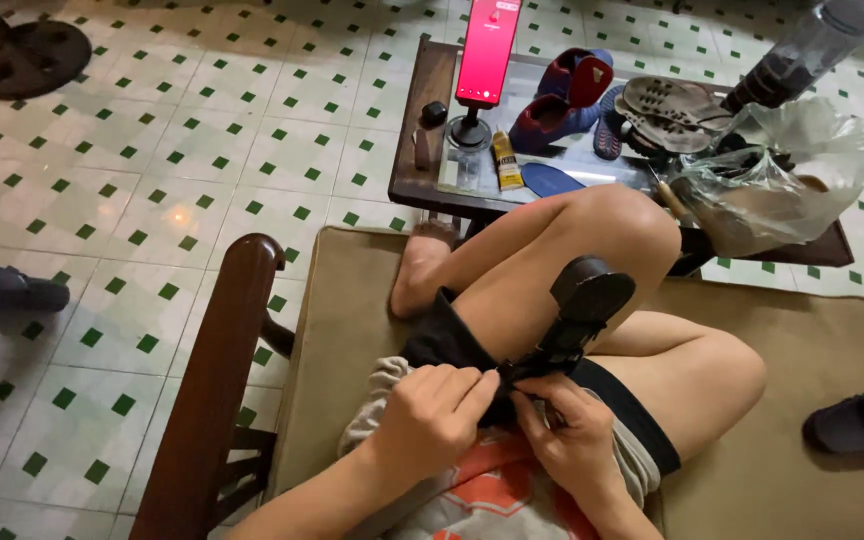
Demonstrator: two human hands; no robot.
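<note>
White floor tiles with small green diamonds fill the left and top of the frame, and a tan cushioned seat with a dark wooden armrest point(214, 380) carries the person, legs folded.

At lower centre a black sandal point(580, 305) stands tilted against the raised knee, its sole end up and its strap end running down into the hands. The left hand point(430, 415) and the right hand point(574, 440) meet at that strap end; the fingers point(474, 388) of the left hand are closed in a pinch on it, and those of the right are curled shut just beside them, touching the same strap. The sandal lies directly above and between both hands, resting on the thigh.

Working well here seems to call for a firm pinch close to the joint, with the sole braced on the leg so the strap does not twist.

Farther out, at upper centre, a low glass tabletop point(432, 150) holds a red phone on a stand point(486, 55), a small yellow tube point(505, 160), a blue insole point(550, 180), red-and-blue shoes point(562, 95), worn sandal soles and a crumpled clear plastic bag point(792, 170). Another dark sandal point(862, 420) lies on the seat at the right edge.
</note>
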